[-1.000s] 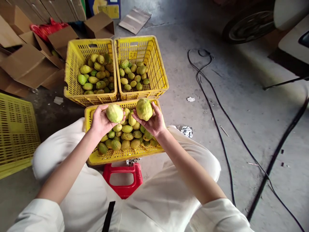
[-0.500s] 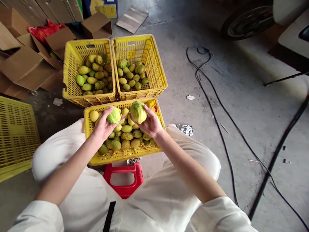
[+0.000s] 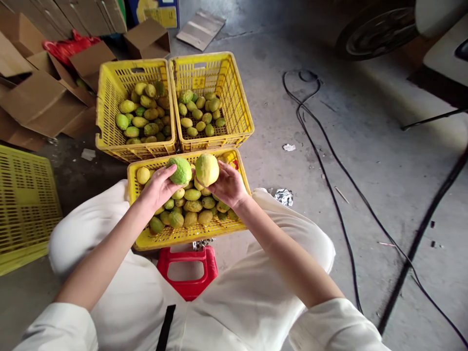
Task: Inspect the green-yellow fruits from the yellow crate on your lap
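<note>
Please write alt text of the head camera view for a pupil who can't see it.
A person's left hand holds a bumpy green fruit and the right hand a yellower fruit, above a yellow crate of many fruits. Two more yellow crates with fruits stand just beyond.

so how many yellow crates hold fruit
3: the near crate, plus the back left crate and back right crate. The inside of the left-edge crate is hidden, so it may add one.

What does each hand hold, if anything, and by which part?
The left hand holds a bumpy green fruit by its left side; the right hand holds a yellow-green fruit by its lower right side.
</note>
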`<state>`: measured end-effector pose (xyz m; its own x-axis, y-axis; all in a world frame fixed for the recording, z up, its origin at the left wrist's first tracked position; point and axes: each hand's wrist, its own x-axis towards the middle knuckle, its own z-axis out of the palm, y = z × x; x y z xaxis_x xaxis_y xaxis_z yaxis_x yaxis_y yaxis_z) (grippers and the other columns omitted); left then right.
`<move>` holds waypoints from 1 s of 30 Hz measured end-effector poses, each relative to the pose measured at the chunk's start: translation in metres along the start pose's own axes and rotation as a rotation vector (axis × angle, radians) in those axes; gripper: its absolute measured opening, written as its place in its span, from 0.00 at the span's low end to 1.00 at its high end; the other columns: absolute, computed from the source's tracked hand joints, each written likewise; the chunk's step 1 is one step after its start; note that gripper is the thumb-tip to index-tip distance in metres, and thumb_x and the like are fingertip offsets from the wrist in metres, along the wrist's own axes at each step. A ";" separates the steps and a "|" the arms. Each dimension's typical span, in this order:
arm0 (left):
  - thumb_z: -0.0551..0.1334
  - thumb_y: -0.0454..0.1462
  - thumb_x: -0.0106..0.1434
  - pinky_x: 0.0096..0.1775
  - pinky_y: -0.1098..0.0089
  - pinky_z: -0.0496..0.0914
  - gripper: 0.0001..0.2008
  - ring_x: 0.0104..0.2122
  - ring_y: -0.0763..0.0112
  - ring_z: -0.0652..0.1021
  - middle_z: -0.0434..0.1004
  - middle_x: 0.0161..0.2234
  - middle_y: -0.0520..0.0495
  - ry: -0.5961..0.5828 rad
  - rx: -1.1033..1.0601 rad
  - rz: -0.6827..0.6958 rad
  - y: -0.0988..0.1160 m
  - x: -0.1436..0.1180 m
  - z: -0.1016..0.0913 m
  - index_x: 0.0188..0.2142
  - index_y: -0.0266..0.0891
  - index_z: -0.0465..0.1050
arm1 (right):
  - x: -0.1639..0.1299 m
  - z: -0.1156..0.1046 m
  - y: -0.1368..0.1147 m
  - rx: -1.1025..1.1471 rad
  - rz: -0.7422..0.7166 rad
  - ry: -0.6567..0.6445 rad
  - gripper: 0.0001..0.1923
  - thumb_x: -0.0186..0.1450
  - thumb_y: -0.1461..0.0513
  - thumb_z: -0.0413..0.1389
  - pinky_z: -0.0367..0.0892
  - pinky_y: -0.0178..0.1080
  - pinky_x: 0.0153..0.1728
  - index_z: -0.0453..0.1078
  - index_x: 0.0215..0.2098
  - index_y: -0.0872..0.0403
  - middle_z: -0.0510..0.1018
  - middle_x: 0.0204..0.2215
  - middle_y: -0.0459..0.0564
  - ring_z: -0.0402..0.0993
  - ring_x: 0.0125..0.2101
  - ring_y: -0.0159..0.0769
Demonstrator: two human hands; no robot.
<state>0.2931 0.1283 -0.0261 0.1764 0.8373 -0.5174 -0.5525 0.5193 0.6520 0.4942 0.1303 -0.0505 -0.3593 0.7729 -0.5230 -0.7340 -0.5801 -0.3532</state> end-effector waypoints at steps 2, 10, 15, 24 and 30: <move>0.70 0.37 0.61 0.48 0.62 0.80 0.11 0.45 0.58 0.84 0.84 0.40 0.40 0.009 -0.007 -0.004 -0.002 0.001 -0.002 0.42 0.35 0.77 | 0.000 0.001 0.000 0.003 -0.001 0.031 0.08 0.68 0.58 0.57 0.82 0.48 0.49 0.73 0.44 0.50 0.86 0.36 0.48 0.83 0.46 0.44; 0.72 0.32 0.58 0.48 0.63 0.81 0.13 0.42 0.62 0.84 0.83 0.40 0.42 0.002 -0.087 -0.051 -0.003 0.000 -0.003 0.43 0.35 0.76 | -0.003 0.002 -0.001 -0.005 0.084 -0.047 0.13 0.70 0.56 0.53 0.81 0.53 0.51 0.71 0.48 0.54 0.86 0.39 0.53 0.85 0.44 0.46; 0.63 0.41 0.68 0.43 0.60 0.82 0.12 0.38 0.58 0.85 0.82 0.35 0.39 0.083 -0.113 -0.153 0.007 -0.005 0.009 0.42 0.33 0.76 | -0.005 0.007 -0.002 0.021 0.047 -0.048 0.18 0.68 0.56 0.49 0.79 0.60 0.53 0.71 0.52 0.55 0.86 0.44 0.58 0.82 0.53 0.51; 0.62 0.41 0.70 0.42 0.65 0.81 0.09 0.45 0.56 0.85 0.84 0.42 0.37 0.055 -0.113 -0.096 0.012 -0.008 0.012 0.44 0.38 0.76 | -0.004 0.005 0.000 0.035 -0.064 -0.043 0.16 0.69 0.50 0.58 0.81 0.50 0.52 0.71 0.50 0.50 0.86 0.41 0.50 0.83 0.51 0.46; 0.64 0.42 0.69 0.41 0.66 0.81 0.10 0.32 0.66 0.83 0.82 0.34 0.43 0.010 -0.073 -0.104 0.008 -0.006 0.007 0.41 0.36 0.77 | -0.005 0.008 0.003 -0.012 0.004 -0.018 0.17 0.70 0.49 0.57 0.83 0.49 0.49 0.72 0.49 0.51 0.85 0.42 0.52 0.83 0.49 0.46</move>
<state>0.2933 0.1283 -0.0139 0.2280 0.7777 -0.5858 -0.5896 0.5891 0.5526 0.4888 0.1267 -0.0432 -0.3725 0.7750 -0.5106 -0.7253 -0.5863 -0.3608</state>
